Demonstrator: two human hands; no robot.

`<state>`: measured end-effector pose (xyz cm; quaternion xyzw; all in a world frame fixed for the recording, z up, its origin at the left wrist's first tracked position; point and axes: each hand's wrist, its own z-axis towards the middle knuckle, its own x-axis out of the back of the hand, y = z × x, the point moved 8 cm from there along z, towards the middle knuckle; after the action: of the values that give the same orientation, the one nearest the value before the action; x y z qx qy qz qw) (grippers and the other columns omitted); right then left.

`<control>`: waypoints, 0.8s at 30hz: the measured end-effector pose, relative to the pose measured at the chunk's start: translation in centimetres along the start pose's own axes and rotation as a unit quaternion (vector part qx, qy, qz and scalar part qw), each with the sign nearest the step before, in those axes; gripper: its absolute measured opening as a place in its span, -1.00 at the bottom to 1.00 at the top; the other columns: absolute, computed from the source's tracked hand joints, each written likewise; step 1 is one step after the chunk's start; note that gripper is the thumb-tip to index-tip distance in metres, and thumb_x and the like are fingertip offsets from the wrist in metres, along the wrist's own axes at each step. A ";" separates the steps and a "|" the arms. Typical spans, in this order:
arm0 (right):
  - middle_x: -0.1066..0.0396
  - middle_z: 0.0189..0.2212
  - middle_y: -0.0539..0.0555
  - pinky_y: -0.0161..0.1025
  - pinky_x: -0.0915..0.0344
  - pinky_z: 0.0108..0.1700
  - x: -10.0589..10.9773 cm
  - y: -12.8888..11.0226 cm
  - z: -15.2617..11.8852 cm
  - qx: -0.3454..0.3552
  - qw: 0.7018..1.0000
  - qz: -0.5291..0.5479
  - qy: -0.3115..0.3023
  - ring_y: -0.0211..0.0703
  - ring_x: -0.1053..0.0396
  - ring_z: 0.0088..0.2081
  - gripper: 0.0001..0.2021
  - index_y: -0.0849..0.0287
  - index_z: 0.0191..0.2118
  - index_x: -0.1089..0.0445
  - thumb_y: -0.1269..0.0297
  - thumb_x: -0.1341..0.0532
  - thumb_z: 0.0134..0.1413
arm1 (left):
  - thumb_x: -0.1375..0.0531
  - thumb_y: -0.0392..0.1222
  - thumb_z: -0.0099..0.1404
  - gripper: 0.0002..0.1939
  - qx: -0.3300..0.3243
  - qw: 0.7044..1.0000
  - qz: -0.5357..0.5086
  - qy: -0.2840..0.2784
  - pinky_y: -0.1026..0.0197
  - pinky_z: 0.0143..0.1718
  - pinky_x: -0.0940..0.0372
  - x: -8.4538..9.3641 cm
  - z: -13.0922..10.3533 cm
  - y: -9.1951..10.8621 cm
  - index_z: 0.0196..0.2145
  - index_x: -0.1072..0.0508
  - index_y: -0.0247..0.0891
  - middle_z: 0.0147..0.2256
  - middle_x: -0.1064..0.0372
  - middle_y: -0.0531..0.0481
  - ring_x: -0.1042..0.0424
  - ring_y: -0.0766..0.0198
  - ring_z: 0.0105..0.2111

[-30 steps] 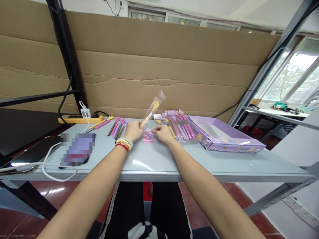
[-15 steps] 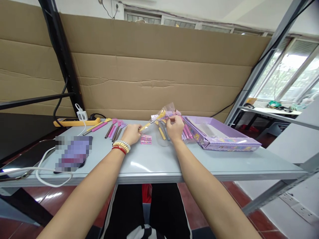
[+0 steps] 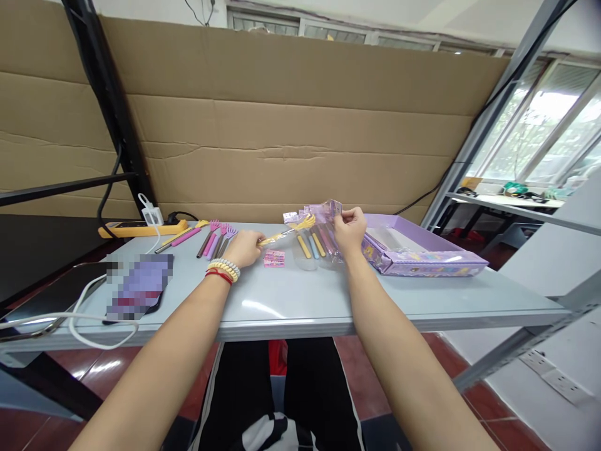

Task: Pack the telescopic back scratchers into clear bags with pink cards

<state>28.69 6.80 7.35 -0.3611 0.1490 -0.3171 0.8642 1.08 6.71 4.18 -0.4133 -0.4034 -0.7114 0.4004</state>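
My left hand [image 3: 245,248] is closed on the handle of a small yellow back scratcher [image 3: 287,233], which has a metallic shaft and a claw-shaped head. It points to the right. My right hand [image 3: 350,230] pinches a crumpled clear plastic wrapper [image 3: 334,209], apart from the yellow claw. Below and between the hands lie several yellow, blue and pink handles [image 3: 315,244], partly under clear plastic. A small stack of pink printed cards [image 3: 274,259] rests beside my left fingers. Left of that hand several pink, purple and dark claw-headed sticks [image 3: 216,239] lie side by side.
An open purple box [image 3: 432,266] stands right of my right hand. On the left are a phone [image 3: 141,288], a white cable [image 3: 77,313], a yellow power strip [image 3: 126,230] and more sticks [image 3: 183,235]. Cardboard [image 3: 300,125] walls off the table's back edge.
My right hand has moved right, away from the yellow claw, taking the clear wrapper with it. The claw head is now uncovered. My left hand keeps its hold.
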 end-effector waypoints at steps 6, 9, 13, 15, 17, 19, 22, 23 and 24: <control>-0.29 -0.63 -0.08 -0.27 -0.28 -0.45 0.1 1.5 0.6 -0.060 0.997 0.037 -0.013 -0.21 -0.34 -0.54 -0.75 0.10 -0.45 -0.13 0.19 -0.25 -0.17 | -0.14 -0.35 0.11 -0.68 0.017 1.000 -0.001 -0.010 0.25 -0.20 -0.28 0.3 0.1 -1.1 -0.19 -0.57 -0.20 -0.24 -0.55 -0.09 -0.48 0.14 -0.21; -0.37 -0.59 -0.07 -0.25 -0.32 -0.44 -0.3 2.2 0.6 -0.109 0.989 0.095 -0.032 -0.20 -0.35 -0.56 -0.72 0.13 -0.37 -0.21 0.32 -0.27 -0.30 | -0.13 -0.35 0.11 -0.67 0.016 1.000 0.006 -0.006 0.26 -0.21 -0.27 0.2 0.2 -1.2 -0.19 -0.57 -0.20 -0.23 -0.55 -0.09 -0.48 0.14 -0.21; -0.38 -0.60 -0.07 -0.25 -0.32 -0.45 -0.4 2.8 0.6 -0.156 0.980 0.119 -0.034 -0.19 -0.37 -0.56 -0.64 0.19 -0.34 -0.28 0.43 -0.28 -0.45 | -0.12 -0.34 0.11 -0.65 0.013 1.000 0.013 -0.009 0.26 -0.22 -0.27 0.0 0.1 -1.1 -0.17 -0.57 -0.20 -0.24 -0.55 -0.07 -0.47 0.16 -0.22; -0.40 -0.59 -0.04 -0.26 -0.31 -0.45 -0.4 2.9 0.7 -0.156 0.981 0.112 -0.036 -0.17 -0.38 -0.54 -0.66 0.21 -0.37 -0.31 0.43 -0.29 -0.46 | -0.12 -0.34 0.11 -0.65 0.015 1.000 0.013 -0.012 0.27 -0.21 -0.27 0.0 0.2 -1.1 -0.17 -0.57 -0.20 -0.23 -0.55 -0.07 -0.47 0.17 -0.22; -0.44 -0.54 0.00 -0.25 -0.32 -0.42 -0.4 2.9 0.8 -0.144 0.983 0.106 -0.043 -0.14 -0.42 -0.48 -0.69 0.24 -0.37 -0.34 0.42 -0.27 -0.45 | -0.12 -0.35 0.11 -0.65 0.021 1.000 0.011 -0.014 0.27 -0.20 -0.28 0.1 0.2 -1.1 -0.18 -0.57 -0.20 -0.23 -0.55 -0.07 -0.47 0.17 -0.21; -0.48 -0.47 0.05 -0.23 -0.35 -0.35 -0.7 2.8 0.9 -0.126 0.985 0.104 -0.057 -0.11 -0.45 -0.40 -0.69 0.26 -0.35 -0.37 0.42 -0.25 -0.42 | -0.13 -0.34 0.11 -0.66 0.025 1.000 0.011 -0.016 0.28 -0.20 -0.28 0.2 0.2 -1.2 -0.18 -0.58 -0.19 -0.23 -0.55 -0.06 -0.47 0.17 -0.21; -0.51 -0.39 0.09 -0.19 -0.37 -0.25 -0.8 2.4 1.0 -0.096 0.988 0.098 -0.069 -0.08 -0.48 -0.32 -0.69 0.27 -0.32 -0.41 0.42 -0.23 -0.38 | -0.14 -0.34 0.11 -0.67 0.020 1.000 0.009 -0.018 0.28 -0.19 -0.27 0.3 0.2 -1.1 -0.20 -0.58 -0.19 -0.23 -0.56 -0.05 -0.48 0.17 -0.21; -0.51 -0.38 0.10 -0.18 -0.37 -0.23 -0.8 2.3 1.0 -0.088 0.990 0.088 -0.067 -0.07 -0.49 -0.31 -0.69 0.27 -0.32 -0.42 0.42 -0.23 -0.37 | -0.14 -0.35 0.11 -0.67 0.018 1.000 0.007 -0.018 0.28 -0.19 -0.27 0.3 0.2 -1.1 -0.20 -0.58 -0.19 -0.24 -0.56 -0.06 -0.48 0.17 -0.21; -0.51 -0.39 0.11 -0.17 -0.37 -0.23 -0.7 2.3 1.1 -0.084 0.992 0.076 -0.063 -0.07 -0.49 -0.31 -0.71 0.28 -0.33 -0.42 0.42 -0.23 -0.37 | -0.14 -0.35 0.10 -0.67 0.016 1.000 0.004 -0.018 0.28 -0.20 -0.28 0.3 0.2 -1.1 -0.20 -0.59 -0.19 -0.24 -0.56 -0.06 -0.48 0.17 -0.22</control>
<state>29.69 9.02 6.47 -0.4392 0.1471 -0.2140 0.8600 0.06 7.19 4.26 -0.4214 -0.4205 -0.6953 0.4028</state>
